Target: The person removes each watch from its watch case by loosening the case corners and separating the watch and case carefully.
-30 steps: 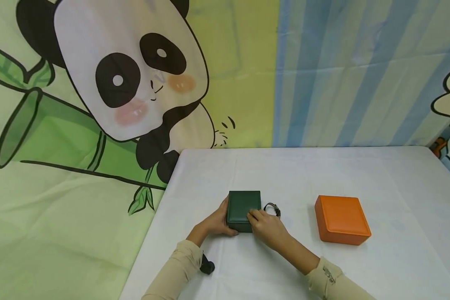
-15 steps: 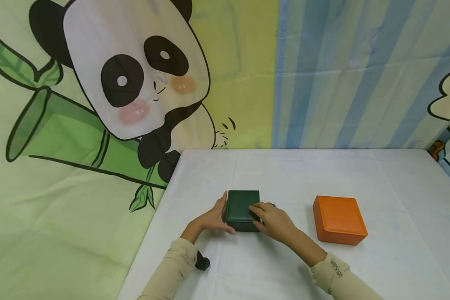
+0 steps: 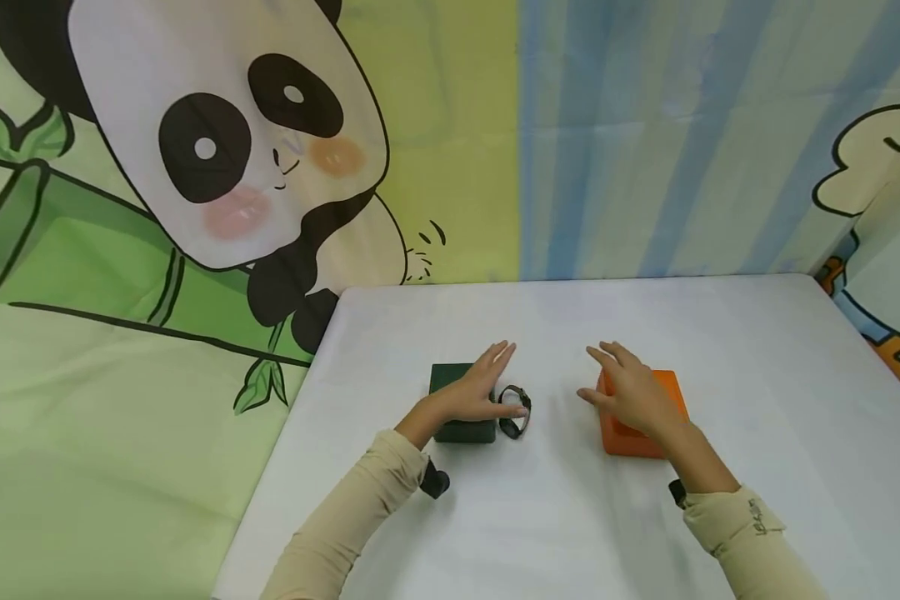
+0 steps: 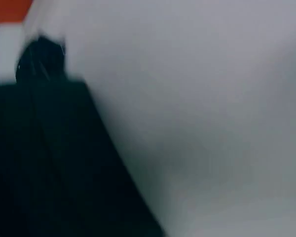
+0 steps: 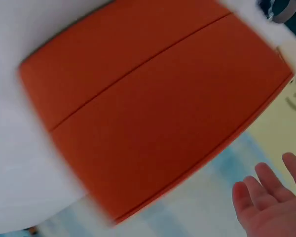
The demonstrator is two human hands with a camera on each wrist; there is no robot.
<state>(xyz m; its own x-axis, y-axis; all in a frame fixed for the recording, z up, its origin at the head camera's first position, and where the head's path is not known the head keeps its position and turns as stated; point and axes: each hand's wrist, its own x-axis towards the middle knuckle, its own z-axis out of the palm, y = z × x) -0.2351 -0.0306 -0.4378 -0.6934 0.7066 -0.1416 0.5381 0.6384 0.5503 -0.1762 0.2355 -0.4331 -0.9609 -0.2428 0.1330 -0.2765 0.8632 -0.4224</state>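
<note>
My left hand (image 3: 474,396) is over the green box (image 3: 450,377) with its fingers extended, hiding part of the lid. A wristwatch (image 3: 515,412) with a dark band stands on the table just right of that box, near my left thumb. Over the orange box (image 3: 671,387) is my right hand (image 3: 637,398), fingers spread and holding nothing. In the right wrist view the orange box (image 5: 158,103) shows a seam along its side, apart from the fingers of my right hand (image 5: 271,207). The left wrist view has the green box (image 4: 59,163) and the watch (image 4: 42,58), blurred, without the hand.
A white cloth covers the table (image 3: 555,517). Behind it hangs a printed backdrop (image 3: 450,142) with a panda and blue stripes. A small black object (image 3: 435,480) sits at my left wrist, and another dark piece (image 3: 677,492) at the right.
My right hand has left the green box and moved right to the orange box. My left hand has left the green box's side and moved rightward above it. The watch is uncovered again.
</note>
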